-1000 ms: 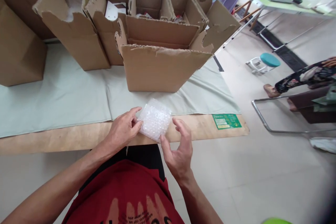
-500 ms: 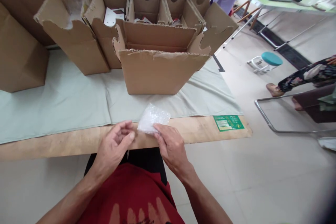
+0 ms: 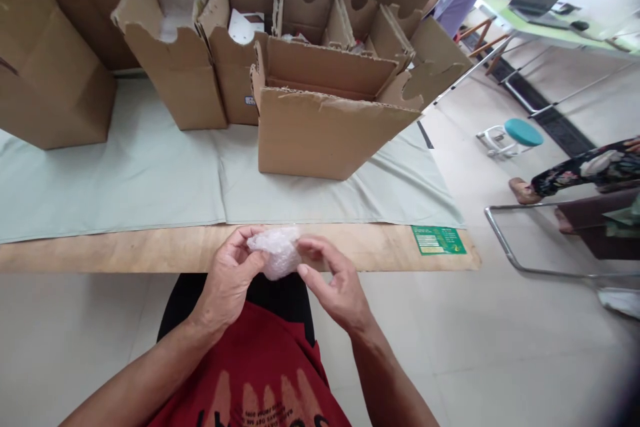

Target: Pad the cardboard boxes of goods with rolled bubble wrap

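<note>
A small bubble wrap pouch (image 3: pixel 278 255) is held over the front edge of the wooden table (image 3: pixel 125 252). My left hand (image 3: pixel 231 275) pinches its left side between thumb and fingers. Beside the pouch's right side, my right hand (image 3: pixel 336 280) has its thumb and fingers apart, with the fingertips close to the wrap; whether they touch it I cannot tell. What the bubble wrap contains, if anything, cannot be made out.
Behind my hands stands an open cardboard bin (image 3: pixel 320 133) on the pale green cloth (image 3: pixel 165 180). Several similar bins line up behind it, one holding white cards (image 3: pixel 245 27). A closed carton (image 3: pixel 60 80) stands left. A green label (image 3: pixel 439 240) lies at the right.
The bubble wrap pouch has come closer to me and slightly left. My left hand has taken hold of it, and my right hand has loosened its grip. The view has shifted a little.
</note>
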The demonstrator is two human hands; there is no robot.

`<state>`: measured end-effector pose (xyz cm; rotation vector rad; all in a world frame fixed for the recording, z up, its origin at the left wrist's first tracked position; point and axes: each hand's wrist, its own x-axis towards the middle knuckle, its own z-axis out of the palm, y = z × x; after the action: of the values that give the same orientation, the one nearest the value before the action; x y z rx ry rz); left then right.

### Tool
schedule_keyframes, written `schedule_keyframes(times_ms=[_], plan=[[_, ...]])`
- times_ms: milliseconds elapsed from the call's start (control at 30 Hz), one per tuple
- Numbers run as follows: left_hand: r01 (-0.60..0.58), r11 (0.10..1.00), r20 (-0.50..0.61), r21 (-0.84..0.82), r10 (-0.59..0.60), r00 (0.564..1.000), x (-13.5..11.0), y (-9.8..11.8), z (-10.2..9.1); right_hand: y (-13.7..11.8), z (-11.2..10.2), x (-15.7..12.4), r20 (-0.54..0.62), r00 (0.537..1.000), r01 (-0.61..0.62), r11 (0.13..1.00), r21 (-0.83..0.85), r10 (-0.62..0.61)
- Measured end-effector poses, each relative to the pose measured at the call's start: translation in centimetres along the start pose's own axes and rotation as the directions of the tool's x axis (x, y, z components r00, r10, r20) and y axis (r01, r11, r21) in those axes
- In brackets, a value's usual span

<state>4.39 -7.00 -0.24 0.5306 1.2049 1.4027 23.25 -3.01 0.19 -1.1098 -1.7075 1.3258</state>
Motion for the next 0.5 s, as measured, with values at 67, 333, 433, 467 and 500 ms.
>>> schedule_keyframes(times_ms=[67,333,433,467,500], plan=[[-0.096,0.976,0.071,0.198,0.084,0.994,-0.1,0.6,0.1,-0.9,-1.2,0.3,-0.012,0.992,0.125,0.980,-0.155,-0.128],[-0.551,0.678,0.422,0.487,0.369,0.828,-0.2,1.3,2.0,-5.2,-2.7,3.1,0.347,0.922,0.324,0.827,-0.460,-0.169],[-0.625,0.605,0.478,0.494,0.411,0.776,0.5,1.9,1.8,-5.7,-3.6,3.7,0.392,0.914,0.312,0.799,-0.514,-0.105],[-0.666,0.553,0.493,0.502,0.450,0.745,0.9,2.6,1.7,-6.0,-4.3,4.0,0.394,0.911,0.328,0.788,-0.521,-0.118],[-0.709,0.481,0.503,0.516,0.500,0.705,1.4,3.5,1.6,-6.6,-5.1,4.3,0.380,0.913,0.342,0.781,-0.522,-0.146]])
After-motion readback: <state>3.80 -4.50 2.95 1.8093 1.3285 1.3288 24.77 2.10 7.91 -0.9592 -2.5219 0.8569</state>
